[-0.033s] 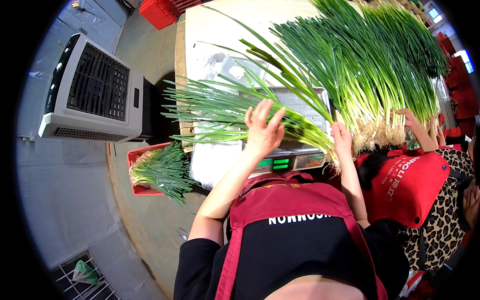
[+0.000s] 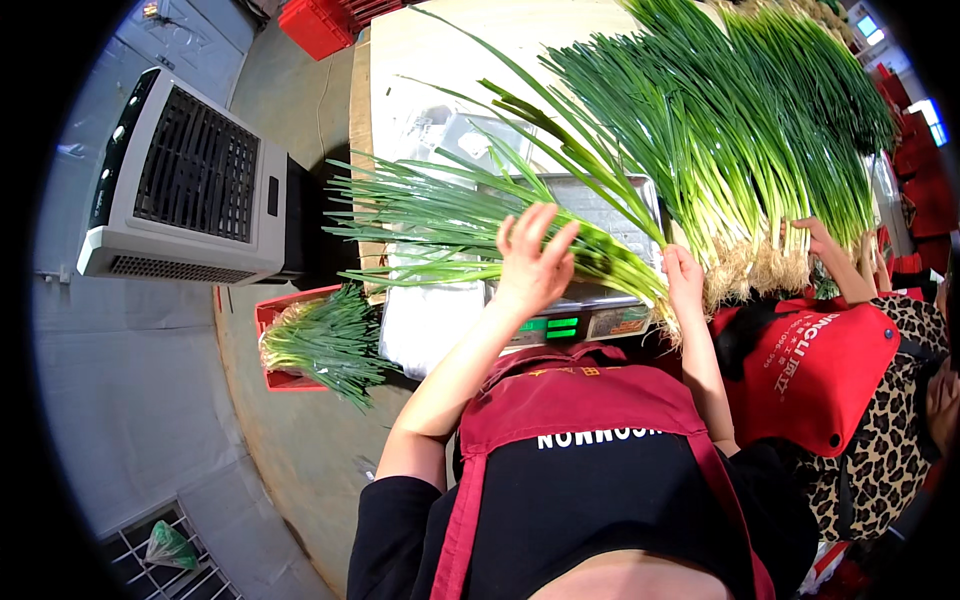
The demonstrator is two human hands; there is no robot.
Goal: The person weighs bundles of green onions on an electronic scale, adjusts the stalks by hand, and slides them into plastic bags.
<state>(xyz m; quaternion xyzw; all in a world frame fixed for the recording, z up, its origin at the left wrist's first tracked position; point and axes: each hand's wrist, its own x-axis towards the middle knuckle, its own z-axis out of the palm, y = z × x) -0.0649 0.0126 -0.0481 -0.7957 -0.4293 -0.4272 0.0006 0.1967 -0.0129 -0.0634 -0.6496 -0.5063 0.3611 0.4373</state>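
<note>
A bunch of spring onions (image 2: 430, 215) lies across a scale (image 2: 600, 318) with a metal tray and a lit green display. Its leaves point left and its pale root ends point right. Over the stalks is my left hand (image 2: 538, 268), fingers apart; whether it touches them I cannot tell. Beside the root ends, my right hand (image 2: 684, 282) is closed on a few spring onion stalks (image 2: 615, 195), whose long leaves slant up to the far left. Clear plastic packaging (image 2: 465, 135) rests behind the bunch.
A large pile of spring onions (image 2: 690, 140) covers the table's right side, where a co-worker's hand (image 2: 820, 240) touches root ends. At left stand an air cooler (image 2: 195, 165) and a red crate (image 2: 268, 310) with more spring onions. Another red crate (image 2: 315, 28) is farther back.
My left hand has shifted slightly to the right over the bunch. My right hand stays in place with its stalks.
</note>
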